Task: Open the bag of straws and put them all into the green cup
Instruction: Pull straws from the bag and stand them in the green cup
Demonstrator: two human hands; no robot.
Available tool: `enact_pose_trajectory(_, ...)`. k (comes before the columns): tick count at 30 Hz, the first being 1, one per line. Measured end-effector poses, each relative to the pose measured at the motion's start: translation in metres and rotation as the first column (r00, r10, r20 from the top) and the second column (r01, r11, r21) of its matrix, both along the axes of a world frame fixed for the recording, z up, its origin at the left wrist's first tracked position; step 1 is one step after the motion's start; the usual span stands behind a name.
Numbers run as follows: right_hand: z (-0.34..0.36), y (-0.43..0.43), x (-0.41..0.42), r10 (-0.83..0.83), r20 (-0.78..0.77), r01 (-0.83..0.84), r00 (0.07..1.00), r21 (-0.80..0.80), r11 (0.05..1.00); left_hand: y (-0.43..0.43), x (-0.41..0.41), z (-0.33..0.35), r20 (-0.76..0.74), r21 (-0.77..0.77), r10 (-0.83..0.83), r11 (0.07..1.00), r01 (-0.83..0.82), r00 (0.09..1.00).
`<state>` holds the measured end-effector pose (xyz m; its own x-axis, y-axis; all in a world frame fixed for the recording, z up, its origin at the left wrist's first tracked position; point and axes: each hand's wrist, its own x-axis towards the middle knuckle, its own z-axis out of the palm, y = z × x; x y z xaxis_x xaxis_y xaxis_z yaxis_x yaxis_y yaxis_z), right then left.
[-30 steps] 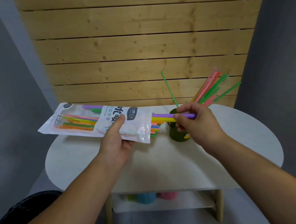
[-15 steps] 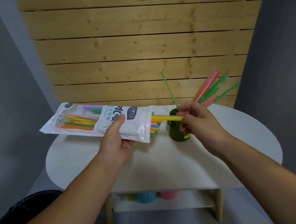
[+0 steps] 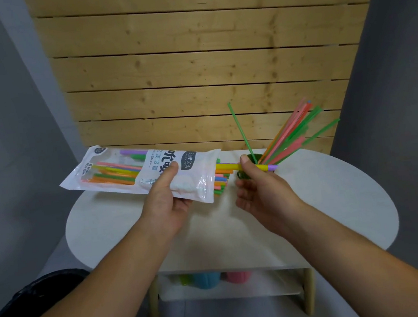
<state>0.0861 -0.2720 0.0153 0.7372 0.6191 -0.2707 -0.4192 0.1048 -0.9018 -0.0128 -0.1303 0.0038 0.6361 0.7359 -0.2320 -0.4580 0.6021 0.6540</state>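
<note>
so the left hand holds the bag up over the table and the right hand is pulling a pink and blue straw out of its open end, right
Not quite. The colours are wrong: the head view shows the right hand pinching a yellow straw and a purple straw, not a pink and blue one. The rest stands: the left hand holds the bag above the table, and the straws come out of its open end.

Soft, even light falls from above, bright on the white desk point(image 3: 335, 196) and the wood wall point(image 3: 192, 56). Shadows are faint, darkest under the desk on the shelf point(image 3: 229, 289), where things look blurred. Glare glints on the bag point(image 3: 195, 183). The wide lens bends the planks and stretches the forearms at the edges. Grey side walls look dim.
</note>
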Motion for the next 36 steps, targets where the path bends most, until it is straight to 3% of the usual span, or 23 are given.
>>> enact_pose_trajectory(8,0.009,0.000,0.002,-0.209,-0.113,0.231,0.971,0.232,0.945,0.004,0.001,-0.004,-0.009,-0.026,0.018,0.999,-0.018,1.000)
enact_pose_trajectory(16,0.019,-0.033,0.025,-0.313,-0.122,0.334,0.942,0.252,0.908,0.018,-0.002,-0.007,-0.008,-0.118,0.089,0.989,-0.089,0.996)
enact_pose_trajectory(21,0.022,-0.050,0.028,-0.423,0.089,0.392,0.902,0.243,0.887,0.022,-0.002,-0.010,-0.042,-0.139,0.127,0.982,-0.131,0.991)
enact_pose_trajectory(25,0.021,-0.059,0.035,-0.531,0.384,0.523,0.755,0.135,0.842,0.019,0.001,-0.011,-0.050,-0.120,0.102,0.987,-0.107,0.994)
enact_pose_trajectory(28,0.019,-0.061,0.042,-0.495,0.504,0.537,0.708,0.071,0.841,0.013,0.003,-0.010,-0.030,-0.082,0.072,0.994,-0.074,0.997)
enact_pose_trajectory(36,0.013,-0.045,0.061,-0.295,0.621,0.471,0.727,-0.137,0.872,0.004,0.004,-0.012,-0.022,-0.025,0.016,1.000,-0.016,1.000)
